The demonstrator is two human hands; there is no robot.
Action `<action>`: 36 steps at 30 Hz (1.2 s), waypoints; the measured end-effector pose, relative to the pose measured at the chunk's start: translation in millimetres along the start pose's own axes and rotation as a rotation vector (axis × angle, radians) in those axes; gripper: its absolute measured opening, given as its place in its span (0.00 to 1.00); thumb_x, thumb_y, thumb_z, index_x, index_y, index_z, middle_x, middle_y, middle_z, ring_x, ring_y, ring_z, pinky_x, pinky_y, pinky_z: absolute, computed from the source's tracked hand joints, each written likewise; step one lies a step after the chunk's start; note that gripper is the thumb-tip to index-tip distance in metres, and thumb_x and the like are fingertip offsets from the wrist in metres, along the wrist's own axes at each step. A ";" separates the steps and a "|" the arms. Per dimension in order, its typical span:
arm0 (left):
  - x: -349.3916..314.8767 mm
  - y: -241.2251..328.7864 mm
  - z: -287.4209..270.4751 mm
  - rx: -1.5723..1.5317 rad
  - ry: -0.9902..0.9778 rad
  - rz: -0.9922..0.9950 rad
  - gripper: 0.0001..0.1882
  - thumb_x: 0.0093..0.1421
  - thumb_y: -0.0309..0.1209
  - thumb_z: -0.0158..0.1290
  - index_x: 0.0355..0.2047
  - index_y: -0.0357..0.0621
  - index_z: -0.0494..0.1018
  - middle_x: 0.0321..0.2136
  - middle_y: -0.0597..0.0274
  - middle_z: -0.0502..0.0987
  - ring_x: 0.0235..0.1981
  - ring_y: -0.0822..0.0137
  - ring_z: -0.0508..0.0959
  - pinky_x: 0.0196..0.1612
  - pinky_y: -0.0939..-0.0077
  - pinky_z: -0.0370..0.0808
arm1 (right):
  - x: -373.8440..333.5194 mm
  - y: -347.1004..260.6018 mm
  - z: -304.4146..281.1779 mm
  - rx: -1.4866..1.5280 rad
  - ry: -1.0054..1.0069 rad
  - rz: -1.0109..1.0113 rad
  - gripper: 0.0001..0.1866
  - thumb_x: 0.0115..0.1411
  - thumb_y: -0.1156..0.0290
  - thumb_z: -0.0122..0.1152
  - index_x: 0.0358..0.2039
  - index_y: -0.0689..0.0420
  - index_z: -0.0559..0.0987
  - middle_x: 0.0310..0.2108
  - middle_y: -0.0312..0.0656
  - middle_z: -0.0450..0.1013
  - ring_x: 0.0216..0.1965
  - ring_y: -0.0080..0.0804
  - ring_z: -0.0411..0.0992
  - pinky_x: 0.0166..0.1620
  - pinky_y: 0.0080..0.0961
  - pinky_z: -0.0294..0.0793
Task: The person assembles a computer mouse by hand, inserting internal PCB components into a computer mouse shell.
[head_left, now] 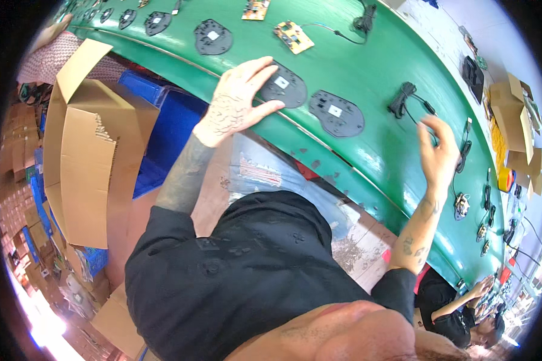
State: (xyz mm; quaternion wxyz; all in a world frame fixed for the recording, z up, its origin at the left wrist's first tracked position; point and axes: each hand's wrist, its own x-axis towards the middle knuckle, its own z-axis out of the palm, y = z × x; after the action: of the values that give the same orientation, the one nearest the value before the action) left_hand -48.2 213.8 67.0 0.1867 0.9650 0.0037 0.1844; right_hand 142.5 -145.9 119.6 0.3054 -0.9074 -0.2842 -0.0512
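Here, spanning dark plate from left with wide-spread left hand. With right hand curled near-right of coiled cable, cannot tell if gripping.

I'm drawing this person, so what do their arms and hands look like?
The left hand and right hand wear no gloves. The sleeves are short and black. Dark tattoos fill much of the left forearm, with line patterns across that hand's back. The right forearm has smaller, scattered tattoos.
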 end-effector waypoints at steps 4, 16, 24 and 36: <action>1.3 -11.3 -9.3 0.036 0.078 0.013 0.35 0.51 0.44 0.67 0.55 0.37 0.72 0.57 0.47 0.73 0.58 0.48 0.73 0.60 0.57 0.70 | 63.0 -90.0 72.6 0.051 -0.278 -0.347 0.15 0.60 0.60 0.66 0.42 0.55 0.81 0.44 0.45 0.78 0.49 0.46 0.76 0.54 0.38 0.75; -4.4 -7.8 0.3 -0.030 0.215 0.087 0.26 0.56 0.44 0.63 0.50 0.44 0.73 0.50 0.55 0.73 0.55 0.55 0.73 0.57 0.58 0.68 | 115.6 -130.3 155.7 0.002 -0.303 -0.186 0.18 0.65 0.59 0.59 0.48 0.57 0.80 0.42 0.54 0.80 0.45 0.53 0.78 0.48 0.42 0.76; 10.4 33.0 54.2 -0.212 0.045 0.271 0.25 0.54 0.39 0.64 0.50 0.44 0.72 0.47 0.59 0.72 0.49 0.57 0.73 0.52 0.62 0.71 | 70.2 -47.0 69.4 0.828 -0.218 0.247 0.15 0.73 0.64 0.49 0.52 0.59 0.75 0.38 0.36 0.77 0.34 0.22 0.76 0.33 0.22 0.77; 49.9 83.9 65.6 -0.158 -0.109 0.306 0.22 0.54 0.34 0.64 0.49 0.44 0.75 0.47 0.55 0.75 0.49 0.52 0.75 0.52 0.58 0.72 | 14.6 68.5 61.2 0.783 0.223 0.368 0.17 0.74 0.64 0.49 0.55 0.62 0.75 0.48 0.35 0.74 0.48 0.23 0.69 0.55 0.23 0.67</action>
State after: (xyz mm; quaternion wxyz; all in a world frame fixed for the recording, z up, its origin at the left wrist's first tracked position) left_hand 16.5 116.1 58.4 0.2316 0.9452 -0.1677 0.1576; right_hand 187.2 -147.8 38.0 0.6588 -0.7477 -0.0815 0.0180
